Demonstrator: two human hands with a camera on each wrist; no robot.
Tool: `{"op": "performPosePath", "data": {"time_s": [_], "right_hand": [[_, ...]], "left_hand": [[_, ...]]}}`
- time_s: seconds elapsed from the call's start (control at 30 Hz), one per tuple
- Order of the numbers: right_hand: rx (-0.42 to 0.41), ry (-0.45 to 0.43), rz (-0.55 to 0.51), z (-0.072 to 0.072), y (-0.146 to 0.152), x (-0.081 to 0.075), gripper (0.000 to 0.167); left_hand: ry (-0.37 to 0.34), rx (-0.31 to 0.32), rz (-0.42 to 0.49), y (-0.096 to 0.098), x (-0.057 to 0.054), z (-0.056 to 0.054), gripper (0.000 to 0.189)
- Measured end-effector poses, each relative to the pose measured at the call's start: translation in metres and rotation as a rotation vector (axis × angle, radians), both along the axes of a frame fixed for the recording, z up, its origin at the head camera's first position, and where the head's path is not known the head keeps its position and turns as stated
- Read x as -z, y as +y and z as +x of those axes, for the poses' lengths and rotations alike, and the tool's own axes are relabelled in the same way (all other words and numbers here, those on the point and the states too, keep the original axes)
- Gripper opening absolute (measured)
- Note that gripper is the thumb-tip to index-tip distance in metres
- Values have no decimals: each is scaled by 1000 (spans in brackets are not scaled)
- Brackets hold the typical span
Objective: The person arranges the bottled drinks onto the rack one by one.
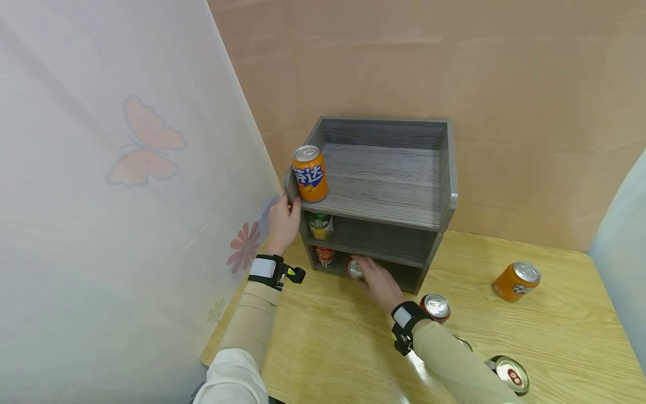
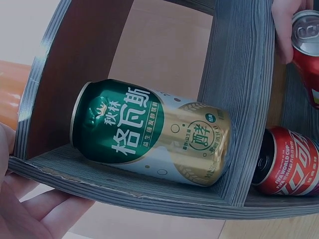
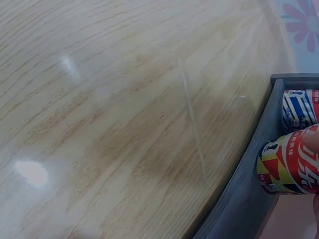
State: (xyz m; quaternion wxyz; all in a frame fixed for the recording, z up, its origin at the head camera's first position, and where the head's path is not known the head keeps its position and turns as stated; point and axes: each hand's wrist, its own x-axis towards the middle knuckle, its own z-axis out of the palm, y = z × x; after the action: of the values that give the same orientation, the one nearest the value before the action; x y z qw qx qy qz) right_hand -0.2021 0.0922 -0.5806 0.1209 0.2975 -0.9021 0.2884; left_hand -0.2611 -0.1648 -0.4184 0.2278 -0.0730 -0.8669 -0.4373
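My left hand [image 1: 285,221] grips the left side panel of a grey wooden shelf unit [image 1: 383,182], with fingers on the panel's outer side. At the bottom level my right hand [image 1: 379,285] holds a red soda can [image 3: 286,164] upright, partly inside the opening. Left of it on that level stands another red can [image 2: 289,162], close to the side panel. A green and gold kvass can [image 2: 149,132] is on the middle level at the left. On the top level, an orange soda can [image 1: 312,177] stands in the front left corner.
On the wooden table [image 1: 323,336] right of the unit stand a red can [image 1: 435,307] and an orange can [image 1: 517,281]. Nearer the front is a can with a red-marked lid [image 1: 511,375]; another is mostly hidden by the right forearm. A white curtain [image 1: 101,224] borders the left.
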Motion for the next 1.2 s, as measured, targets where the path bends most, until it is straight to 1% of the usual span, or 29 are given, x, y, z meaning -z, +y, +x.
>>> {"op": "performPosePath", "data": {"time_s": [0.2,0.33,0.5,0.6,0.7,0.77,0.83,0.93,1.07,1.13,1.2], "right_hand": [[38,45,20,-2,-7,2,63],[67,31,-13,-3,-13,5,59],[118,-12,-68,-2,-22,5,57],[166,-107,-109,-2,-24,5,56],[216,-234,-188,-5,-21,5,52],[245,-298,-229,-9,-17,5,48],[256,-340,-257,-12,-13,4,44],[259,-372,-253,-17,-9,1,44],[246,-423,-254,-20,-8,-2,50],[252,-484,-273,-21,-8,-3,54],[263,-570,-316,-20,-7,-4,58]], "left_hand": [[-3,1,6,-1,1,0,24],[-11,1,0,0,0,0,26],[-22,3,1,1,-2,-1,27],[-20,2,-3,1,-3,-1,27],[-6,3,-9,2,-3,-1,27],[3,3,-11,3,-2,-1,26],[8,2,-11,3,-1,-1,26],[2,1,-8,4,-1,-1,25],[7,-2,-9,3,1,-2,25],[13,-6,-11,2,2,-2,25],[10,-11,-12,1,3,-3,25]]}}
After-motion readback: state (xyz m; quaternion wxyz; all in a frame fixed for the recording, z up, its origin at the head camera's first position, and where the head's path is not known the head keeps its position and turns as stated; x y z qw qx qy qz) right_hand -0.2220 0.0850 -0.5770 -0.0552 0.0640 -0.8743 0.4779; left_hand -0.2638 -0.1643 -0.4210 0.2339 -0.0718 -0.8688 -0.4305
